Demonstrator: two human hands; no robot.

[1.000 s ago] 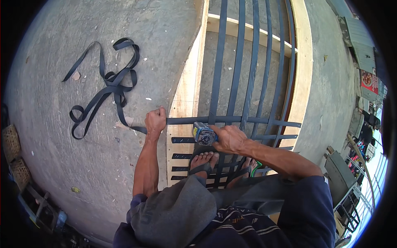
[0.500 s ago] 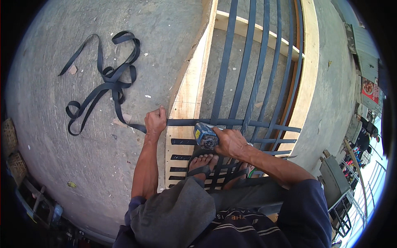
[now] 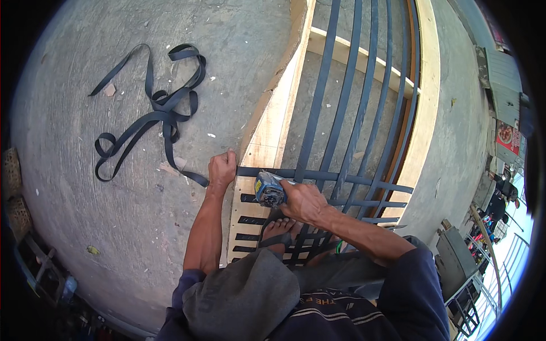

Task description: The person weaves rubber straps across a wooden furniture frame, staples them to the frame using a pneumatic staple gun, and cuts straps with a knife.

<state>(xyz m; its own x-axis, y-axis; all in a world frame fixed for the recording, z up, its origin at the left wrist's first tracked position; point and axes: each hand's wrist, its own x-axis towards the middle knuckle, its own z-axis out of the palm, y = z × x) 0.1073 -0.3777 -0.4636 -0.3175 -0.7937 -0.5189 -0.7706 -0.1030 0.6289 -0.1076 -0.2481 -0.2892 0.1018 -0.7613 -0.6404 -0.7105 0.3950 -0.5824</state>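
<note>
A black elastic webbing strap [image 3: 364, 180] runs crosswise over a pale wooden frame [image 3: 272, 131]. At the frame's left edge my left hand [image 3: 222, 172] is closed in a fist on this strap, and its loose tail comes out beside the wrist. My right hand [image 3: 305, 202] grips a blue staple gun [image 3: 269, 189], its fingers wrapped round the handle. The gun's head is over the left rail, at the near side of the strap; whether its nose touches is hidden. Shorter stapled strap ends [image 3: 250, 220] lie along the rail nearer me.
Loose strap [image 3: 165, 108] lies tangled on the concrete floor at left. Several lengthwise straps [image 3: 341, 108] span the frame, with a wooden crosspiece [image 3: 352, 54] beneath them. My sandalled foot [image 3: 278, 230] is within the frame. A grey metal box [image 3: 456, 248] stands at right.
My right hand has brought the staple gun leftward, from the rail's inner edge to over the rail. My left hand still grips the strap; the whole view has shifted slightly.
</note>
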